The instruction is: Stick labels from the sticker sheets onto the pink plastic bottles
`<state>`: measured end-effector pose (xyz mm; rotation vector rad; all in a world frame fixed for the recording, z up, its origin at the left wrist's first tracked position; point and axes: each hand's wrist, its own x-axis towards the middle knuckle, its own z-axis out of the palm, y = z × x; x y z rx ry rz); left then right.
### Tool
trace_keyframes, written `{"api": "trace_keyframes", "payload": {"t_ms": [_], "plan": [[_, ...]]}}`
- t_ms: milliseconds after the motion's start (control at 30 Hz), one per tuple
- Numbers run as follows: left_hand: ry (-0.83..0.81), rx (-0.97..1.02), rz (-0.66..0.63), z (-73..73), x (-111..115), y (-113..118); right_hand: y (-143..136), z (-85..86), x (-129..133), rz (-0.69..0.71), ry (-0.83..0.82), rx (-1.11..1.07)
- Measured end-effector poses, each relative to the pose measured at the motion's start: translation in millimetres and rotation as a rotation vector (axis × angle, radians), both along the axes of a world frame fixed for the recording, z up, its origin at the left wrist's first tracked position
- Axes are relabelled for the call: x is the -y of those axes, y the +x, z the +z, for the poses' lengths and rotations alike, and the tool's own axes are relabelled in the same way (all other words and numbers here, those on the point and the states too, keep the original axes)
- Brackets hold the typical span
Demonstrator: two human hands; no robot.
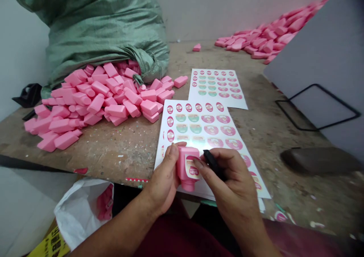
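Observation:
My left hand (164, 177) is wrapped round a small pink plastic bottle (182, 168), its neck pointing down toward me. An oval pink-and-white label (192, 170) printed "BABY" lies on the bottle's face. Against the label's upper edge rests the thumb of my right hand (231, 183). Those same right fingers are closed around a slim black tool (213, 164), whose kind I cannot make out. Directly beneath both hands lies a stack of white sticker sheets (196, 123) with rows of pink and green oval labels.
Many pink bottles (113, 92) spill from a green sack (110, 25) at the left. Another sticker sheet (240, 101) lies farther back. More pink bottles (264, 39) are heaped at the back right, near a grey panel (318, 56). A white bag (82, 200) hangs below the table edge.

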<state>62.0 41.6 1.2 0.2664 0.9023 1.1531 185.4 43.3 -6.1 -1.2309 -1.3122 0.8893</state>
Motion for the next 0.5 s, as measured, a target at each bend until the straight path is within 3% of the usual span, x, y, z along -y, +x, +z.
{"api": "trace_keyframes", "payload": {"t_ms": [233,500], "plan": [[0.075,-0.028,-0.025,-6.0,2.5,-1.3,0.9,1.1,-1.9,-0.011,0.025,0.054],[0.112,-0.094,-0.115,-0.1,6.3,-3.6,4.3,-4.7,2.0,-0.05,0.087,0.245]]}}
